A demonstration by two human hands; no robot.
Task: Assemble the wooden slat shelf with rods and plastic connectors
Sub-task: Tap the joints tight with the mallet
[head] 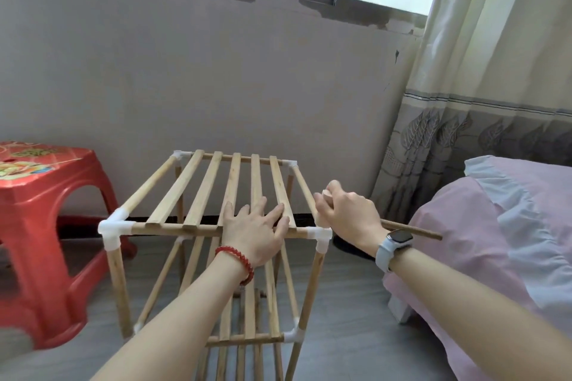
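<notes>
Two hands work the wooden shelf (216, 195) at centre: the left hand (252, 235) lies flat, fingers spread, on the top slats (232, 182); at 3 o'clock the right hand (346, 213) grips a loose rod (411, 230) beside the right rail.

- Shelf (216, 192): pale matt wooden slats and rods, visible grain.
- Connectors (114, 226): smooth white plastic, faint sheen.
- Stool (37, 204), at 9 o'clock: glossy red plastic.
- Bed (495, 226), at 3 o'clock: soft matt pink cloth.

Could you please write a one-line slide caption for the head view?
Left hand presses flat on the shelf's top slats while the right hand grips a loose rod.
</notes>
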